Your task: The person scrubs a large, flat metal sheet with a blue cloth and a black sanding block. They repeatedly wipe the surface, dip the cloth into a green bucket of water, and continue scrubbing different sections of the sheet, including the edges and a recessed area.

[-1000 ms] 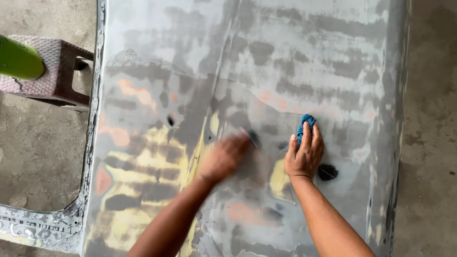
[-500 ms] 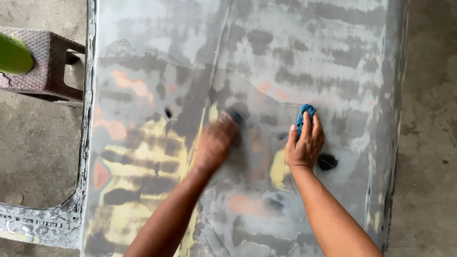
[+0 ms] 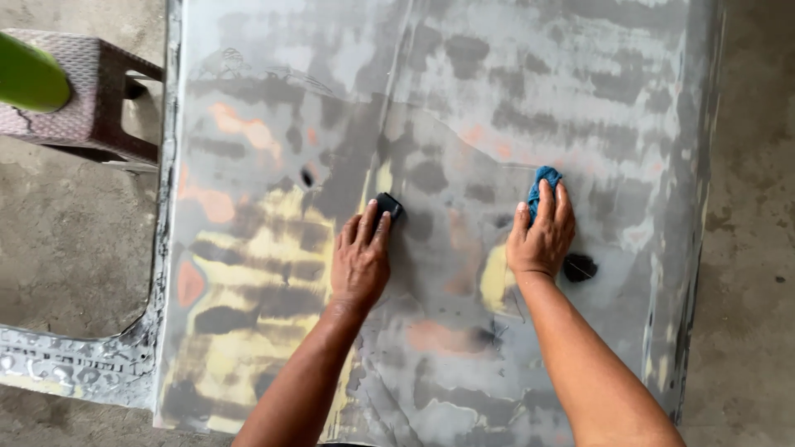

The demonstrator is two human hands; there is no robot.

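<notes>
- Sanding block (image 3: 387,205), small and dark, lies flat on the sanded car body panel (image 3: 431,124), just left of the panel's raised centre crease and near the middle of its height.
- Left of the panel, beyond its edge, a woven plastic stool (image 3: 91,91) stands on the concrete floor (image 3: 58,240), with a green rounded object (image 3: 29,79) in front of it at the frame's edge; both are well apart from the hands.
- Left hand (image 3: 361,261) rests palm down on the panel, its fingers stretched forward and closed together over the block; the block pokes out just beyond the fingertips, up and slightly right of the hand. The block's long axis runs roughly across the fingers, though most of it is hidden.
- Left forearm comes up from the lower edge of the panel, slanting rightward toward the crease, wrist low and nearly straight.
- Right hand (image 3: 542,240) lies flat right of the crease, fingers pressing a bunched blue cloth (image 3: 542,184) against the panel; the cloth shows past the fingertips, on the upper side.
- Just right of this hand's heel there is a dark hole or patch (image 3: 580,266) in the panel; which of the two, I cannot tell.
- Of the two hands, the left is on the block; the right is well apart from it, across the crease.
</notes>
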